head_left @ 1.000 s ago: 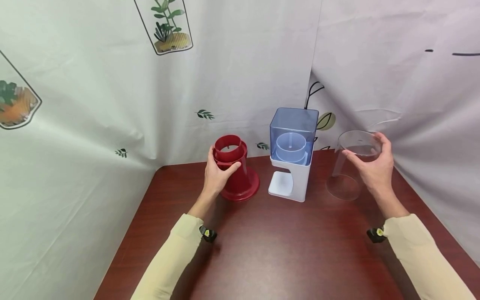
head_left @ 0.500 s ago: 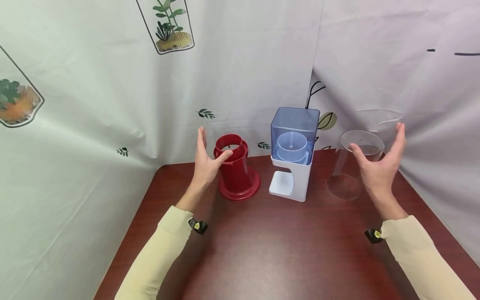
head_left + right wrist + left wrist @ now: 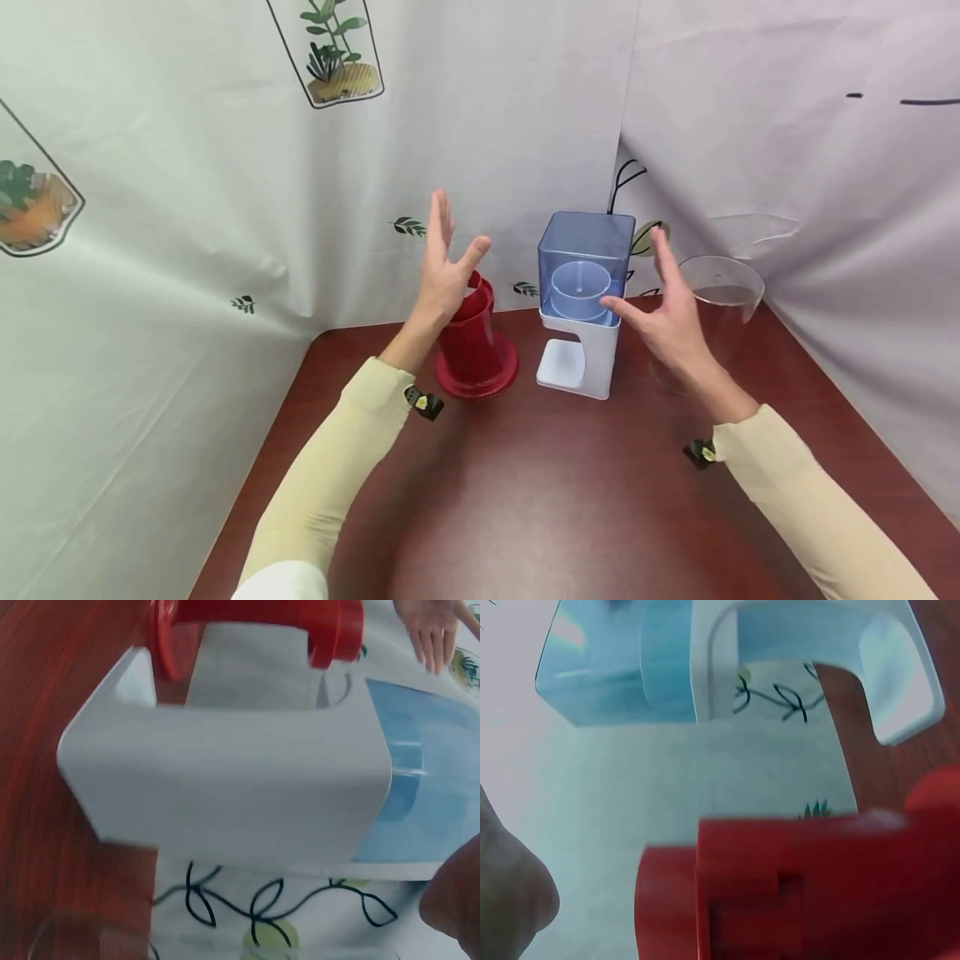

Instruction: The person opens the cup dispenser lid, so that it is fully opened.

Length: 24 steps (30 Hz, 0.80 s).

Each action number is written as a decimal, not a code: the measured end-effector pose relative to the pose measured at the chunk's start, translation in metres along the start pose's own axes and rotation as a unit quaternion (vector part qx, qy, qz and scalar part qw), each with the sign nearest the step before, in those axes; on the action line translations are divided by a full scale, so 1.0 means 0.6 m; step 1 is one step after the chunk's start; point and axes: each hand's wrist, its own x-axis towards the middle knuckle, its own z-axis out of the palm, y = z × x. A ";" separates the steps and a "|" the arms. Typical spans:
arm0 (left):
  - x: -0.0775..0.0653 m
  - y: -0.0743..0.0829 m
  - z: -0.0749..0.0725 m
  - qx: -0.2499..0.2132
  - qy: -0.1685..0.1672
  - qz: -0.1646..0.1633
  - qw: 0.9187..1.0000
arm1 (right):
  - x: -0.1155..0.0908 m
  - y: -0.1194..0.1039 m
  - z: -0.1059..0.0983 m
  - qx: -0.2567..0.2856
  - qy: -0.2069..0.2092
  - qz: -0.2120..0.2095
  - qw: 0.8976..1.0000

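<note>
"Both grips?"
"Left hand (image 3: 444, 275), right hand (image 3: 669, 321): fingers spread, holding nothing; red holder (image 3: 468, 358), blue-white dispenser (image 3: 570, 283) upright on table (image 3: 540, 500)."
"Hidden from head view?"
"Holder's notched side (image 3: 789, 892), seen by left wrist"

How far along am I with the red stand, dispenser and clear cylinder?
Looks done: the red stand, dispenser and clear cylinder all stand upright on the table. In hand: nothing; left hand and right hand are both empty. To do: perhaps assembly, since the three stand apart.
</note>
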 end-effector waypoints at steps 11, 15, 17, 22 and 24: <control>0.043 -0.024 0.084 -0.063 -0.090 -0.048 0.993 | 0.039 0.043 0.032 0.025 -0.076 0.093 0.992; 0.046 -0.021 0.106 -0.032 -0.134 -0.062 0.989 | 0.034 0.058 0.039 0.026 -0.090 0.110 0.990; 0.046 -0.020 0.117 -0.015 -0.151 -0.068 0.986 | 0.029 0.064 0.043 0.028 -0.095 0.113 0.989; 0.046 -0.020 0.143 0.009 -0.172 -0.081 0.982 | 0.019 0.078 0.050 0.037 -0.101 0.103 0.989; 0.045 -0.023 0.151 0.006 -0.170 -0.084 0.982 | 0.015 0.085 0.052 0.038 -0.103 0.100 0.989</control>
